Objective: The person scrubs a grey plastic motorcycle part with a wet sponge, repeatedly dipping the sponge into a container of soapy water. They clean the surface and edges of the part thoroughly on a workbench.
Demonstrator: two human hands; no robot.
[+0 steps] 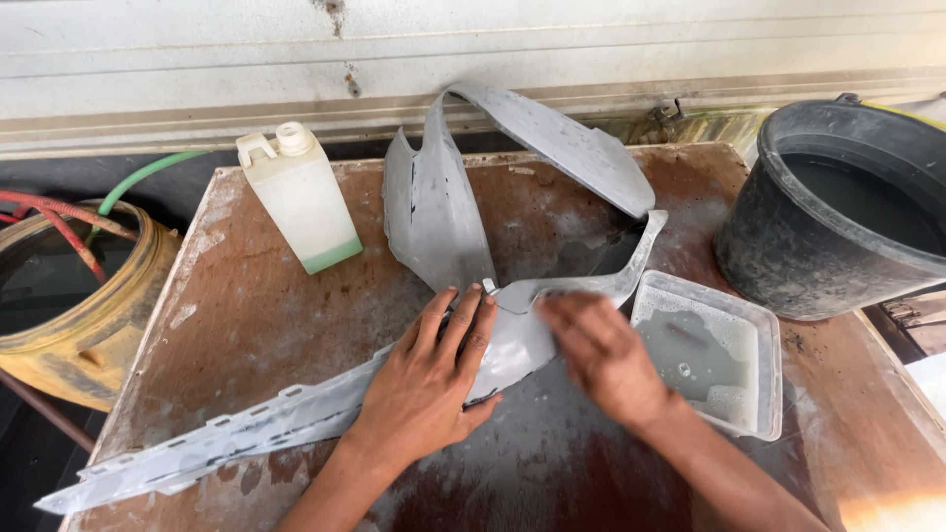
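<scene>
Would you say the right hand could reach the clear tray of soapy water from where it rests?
Probably yes: the right hand lies on the grey panel right beside the tray, with nothing between them.

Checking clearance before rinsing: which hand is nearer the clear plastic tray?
Right. The right hand lies just beside the clear plastic tray; the left hand presses the grey panel, farther away.

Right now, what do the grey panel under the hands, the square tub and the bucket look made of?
Grey panel: likely moulded plastic with a matt primer-like coat; thin curved shell, clip tabs along the edge.
Square tub: translucent plastic, holding cloudy water.
Bucket: black plastic or rubber, dull and scuffed; can't tell which.
</scene>
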